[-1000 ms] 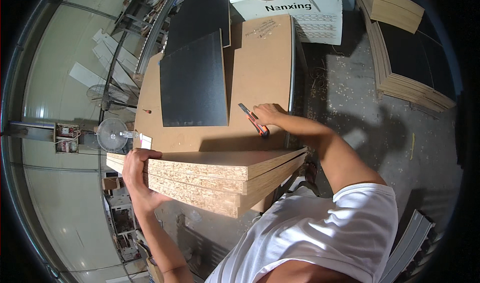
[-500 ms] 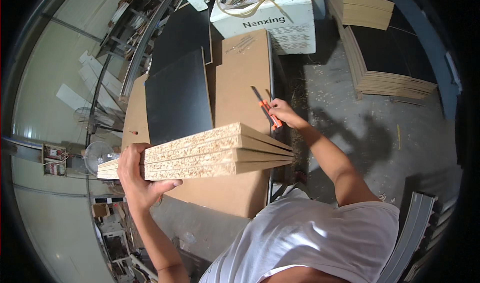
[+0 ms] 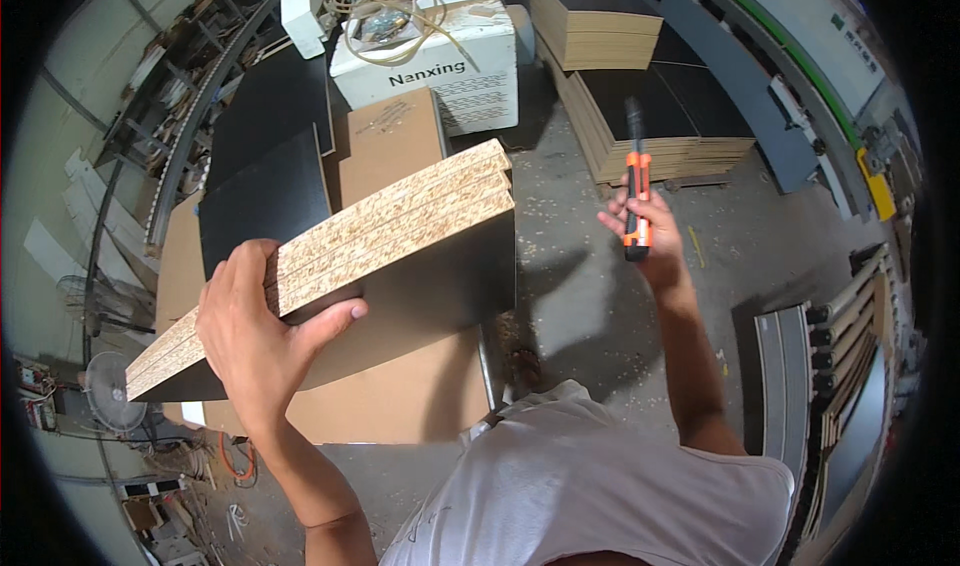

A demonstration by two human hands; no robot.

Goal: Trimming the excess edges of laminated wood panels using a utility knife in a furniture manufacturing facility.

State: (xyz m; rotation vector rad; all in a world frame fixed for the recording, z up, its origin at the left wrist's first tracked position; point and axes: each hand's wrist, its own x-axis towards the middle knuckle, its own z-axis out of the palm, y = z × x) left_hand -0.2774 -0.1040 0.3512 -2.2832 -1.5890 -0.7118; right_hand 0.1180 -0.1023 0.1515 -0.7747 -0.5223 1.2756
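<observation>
A stack of several particle boards [image 3: 400,221] stands tilted in front of me, rough chip edges upward and a black face toward me. My left hand [image 3: 245,341] is clamped over their top edges, thumb on the near side and fingers on the far side. Off to the right, away from the boards, my right hand [image 3: 662,241] holds an orange and black utility knife [image 3: 638,201] upright. Its dark tip is blurred and points away from me. Some fingers of that hand are spread beside the handle. Below the boards lies a brown sheet-covered surface [image 3: 400,396].
Black panels [image 3: 265,201] lie on the brown surface beyond the boards. A white box [image 3: 440,91] with a coiled hose stands behind. Stacked black-faced boards [image 3: 640,116] sit at the far right. Grey metal profiles [image 3: 785,386] are at the near right, a fan [image 3: 115,391] at the left.
The boards have tipped up in my left hand, so their black face now shows. My right hand has swung right with the knife, away from the boards. The view has turned right.
</observation>
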